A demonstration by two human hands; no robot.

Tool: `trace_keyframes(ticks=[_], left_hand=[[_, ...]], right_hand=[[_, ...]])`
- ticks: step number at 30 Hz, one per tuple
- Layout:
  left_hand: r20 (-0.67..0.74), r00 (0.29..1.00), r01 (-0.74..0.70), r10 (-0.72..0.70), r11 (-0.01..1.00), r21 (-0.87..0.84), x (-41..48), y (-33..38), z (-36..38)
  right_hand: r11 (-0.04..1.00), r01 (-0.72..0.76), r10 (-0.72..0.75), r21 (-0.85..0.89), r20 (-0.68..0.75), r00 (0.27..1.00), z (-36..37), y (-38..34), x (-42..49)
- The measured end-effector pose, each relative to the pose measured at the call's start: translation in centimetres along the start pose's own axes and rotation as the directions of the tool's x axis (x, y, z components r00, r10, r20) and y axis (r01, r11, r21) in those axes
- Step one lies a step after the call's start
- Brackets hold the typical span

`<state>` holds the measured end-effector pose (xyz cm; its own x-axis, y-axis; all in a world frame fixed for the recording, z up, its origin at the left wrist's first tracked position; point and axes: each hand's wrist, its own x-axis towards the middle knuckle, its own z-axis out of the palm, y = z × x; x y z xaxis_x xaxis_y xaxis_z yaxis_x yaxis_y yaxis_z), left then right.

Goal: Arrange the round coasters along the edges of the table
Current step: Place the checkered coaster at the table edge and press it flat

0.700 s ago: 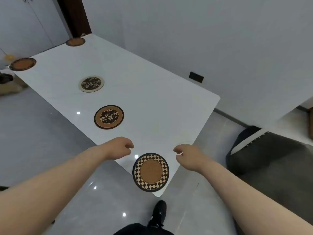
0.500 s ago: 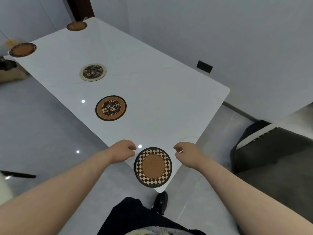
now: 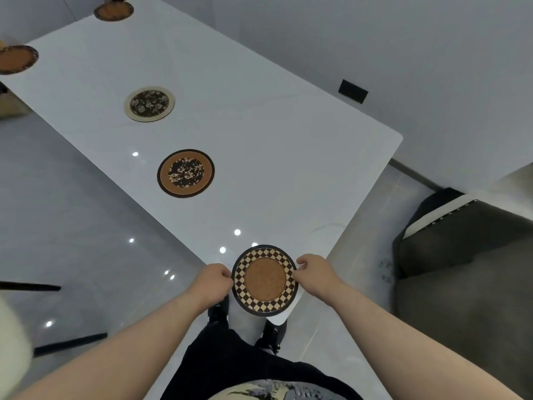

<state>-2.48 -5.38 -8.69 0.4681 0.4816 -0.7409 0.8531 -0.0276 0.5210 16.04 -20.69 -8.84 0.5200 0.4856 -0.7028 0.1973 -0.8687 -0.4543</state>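
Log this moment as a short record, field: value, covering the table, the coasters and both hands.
surface: white table, seen from its near corner
coasters in view: five
nearest: checkered coaster at the near corner, overhanging the edge
along left edge: brown floral coaster, then cream-rimmed floral coaster
far end: two brown coasters
left hand: fingers at the checkered coaster's left rim
right hand: fingers at its right rim
beside table: dark chair

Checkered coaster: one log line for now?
checkered coaster | near table corner, overhanging | left hand and right hand at its rim | grip unclear
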Motion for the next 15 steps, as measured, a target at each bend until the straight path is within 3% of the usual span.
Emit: trace_keyframes(ticks=[7, 15], left_hand=[[-0.022, 0.99, 0.126, -0.14, 0.938, -0.322, 0.1, 0.8, 0.8], [-0.102, 0.99, 0.047, -0.094, 0.917, -0.395, 0.6, 2.1, 0.5]], right_hand=[[0.983, -0.051, 0.057, 0.174, -0.029, 0.998, 0.0, 0.4, 0.6], [0.939, -0.003, 0.034, 0.345, -0.082, 0.996, -0.8, 0.7, 0.5]])
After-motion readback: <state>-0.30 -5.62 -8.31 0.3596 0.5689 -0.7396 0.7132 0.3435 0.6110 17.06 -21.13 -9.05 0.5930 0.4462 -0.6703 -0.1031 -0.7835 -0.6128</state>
